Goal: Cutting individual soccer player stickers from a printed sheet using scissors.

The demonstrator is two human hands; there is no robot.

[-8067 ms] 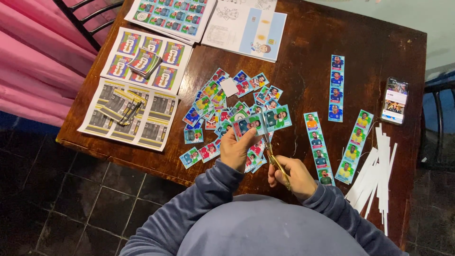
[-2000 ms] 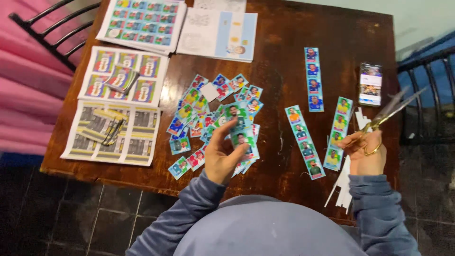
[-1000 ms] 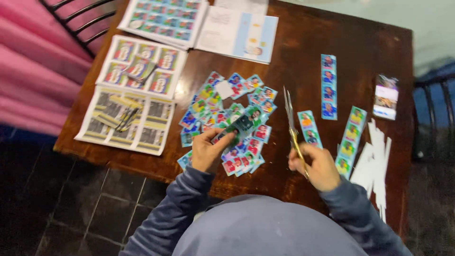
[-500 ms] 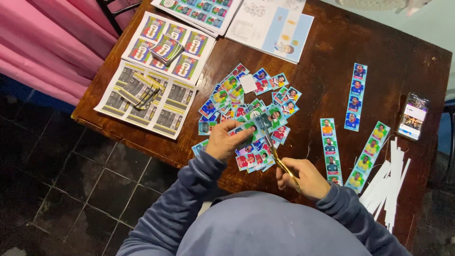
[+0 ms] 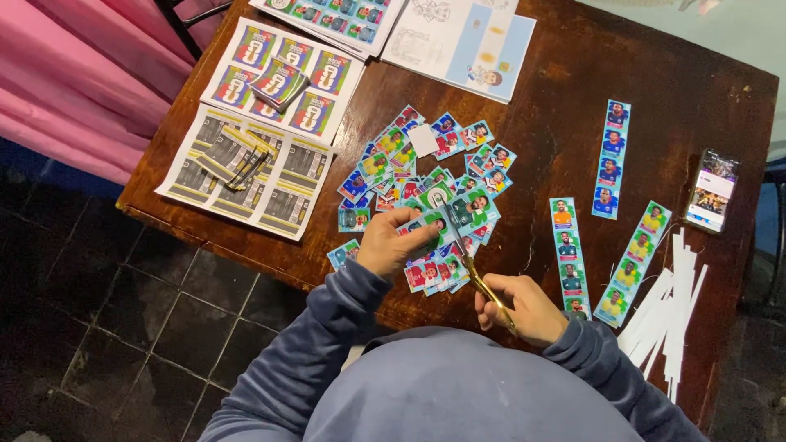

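At the frame's centre, the left hand (image 5: 386, 246) pinches a green sticker strip (image 5: 449, 214). The right hand (image 5: 526, 308), fingers closed around gold-handled scissors (image 5: 471, 266), sets the blades across it.

Glossy printed paper sticker cards (image 5: 413, 176) lie on a dark, polished wooden surface (image 5: 565, 90). Gold-coloured metal scissors (image 5: 471, 266) shine slightly. Matt white paper strips (image 5: 671, 307) lie beside a glass-fronted phone (image 5: 711, 190). Soft blue cloth sleeves (image 5: 327, 344).

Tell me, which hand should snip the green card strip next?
The right hand, probably. It already grips the scissors, whose blades sit at the green card strip. The left hand is busy pinching that strip above the pile of cut cards.
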